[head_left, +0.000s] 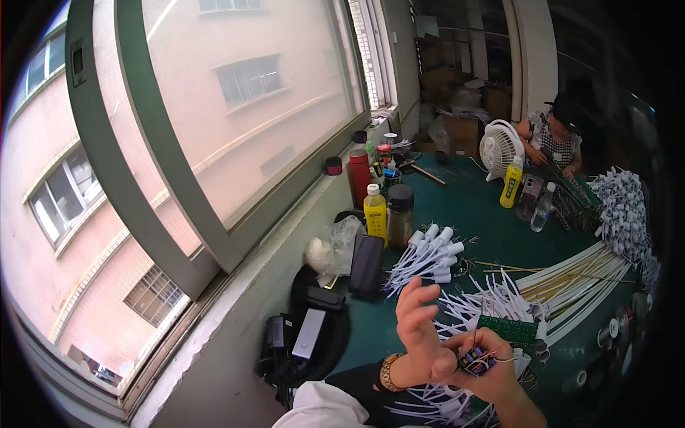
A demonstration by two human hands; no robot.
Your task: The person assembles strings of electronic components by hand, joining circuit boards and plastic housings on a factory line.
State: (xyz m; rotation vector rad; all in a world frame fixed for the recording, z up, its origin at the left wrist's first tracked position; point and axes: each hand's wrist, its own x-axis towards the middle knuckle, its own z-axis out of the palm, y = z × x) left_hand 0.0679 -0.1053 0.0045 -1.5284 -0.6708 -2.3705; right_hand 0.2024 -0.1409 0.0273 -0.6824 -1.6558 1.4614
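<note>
Step in hand, as judged: manual assembly of a small wired electronic part, held close to the body over the near edge of the bench.

Right hand [492,374] is closed on the small component [477,360], pinched between thumb and fingers. Left hand [421,335] sits against the same part at thumb level; its fingers are spread wide and raised, so it steadies rather than grips. A gold watch [389,372] sits on the left wrist.

Component appearance: compact dark block w/ blue and red spots, approx. fingertip-scale relative to the hand. Thin red-orange leads [477,341] rise from its top and loop to the side. Finer detail is too small to read.

Next move, judged: the leads need seating or routing, which calls for a fine pinch from the left fingertips while the right hand keeps the block fixed. Risk: bending or snapping a lead.

Just beyond the hands lies a green circuit board [508,329] on a heap of white wire pieces [492,299]. Further back: a bundle of white capped cables [428,253], a dark phone [367,265] stood on edge, a yellow bottle [375,210], a dark jar [400,214].

Far end of the green table [485,207]: white desk fan [498,146], second person seated at work [556,139].
</note>
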